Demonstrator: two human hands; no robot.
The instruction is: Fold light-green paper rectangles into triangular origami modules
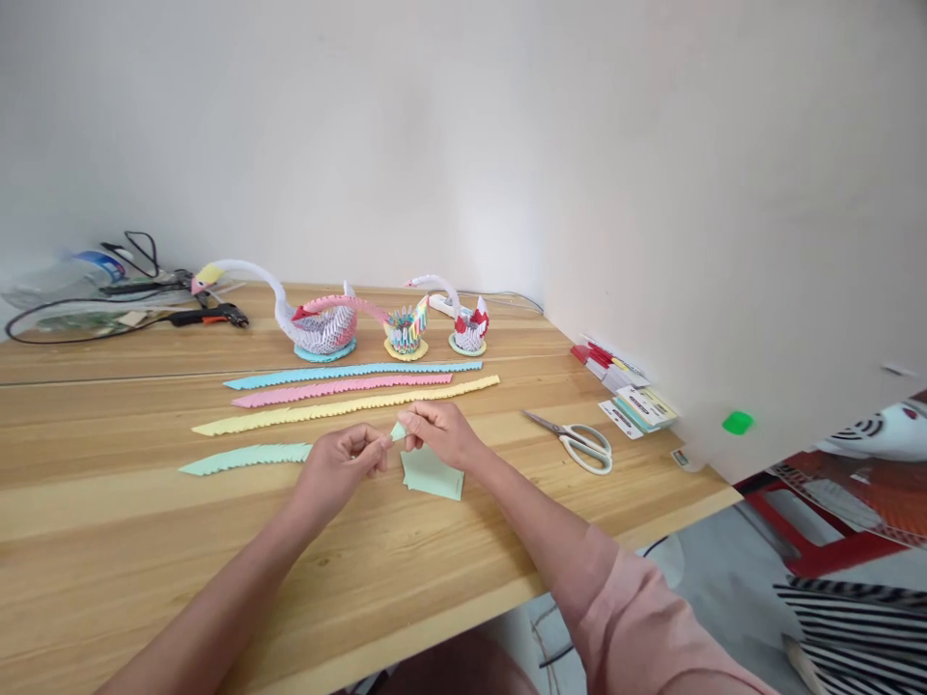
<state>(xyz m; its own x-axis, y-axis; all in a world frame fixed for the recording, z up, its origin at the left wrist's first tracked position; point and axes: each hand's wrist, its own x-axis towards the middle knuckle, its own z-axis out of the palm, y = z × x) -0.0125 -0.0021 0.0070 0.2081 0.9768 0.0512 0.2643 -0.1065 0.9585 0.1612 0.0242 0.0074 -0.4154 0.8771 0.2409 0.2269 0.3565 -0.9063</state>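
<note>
Between my left hand and my right hand is a small folded piece of pale green paper, pinched by the fingers of both. Just under my right hand lie several pale green paper sheets on the table. A pale green strip of folded paper pieces runs left from behind my left hand, its right end hidden. Beyond it lie a yellow strip, a pink strip and a blue strip.
Three folded-paper swans stand along the back. Scissors lie at right, near paper packs by the wall. A glue gun, cables and a plastic bottle crowd the left back. The table's front edge is close to me.
</note>
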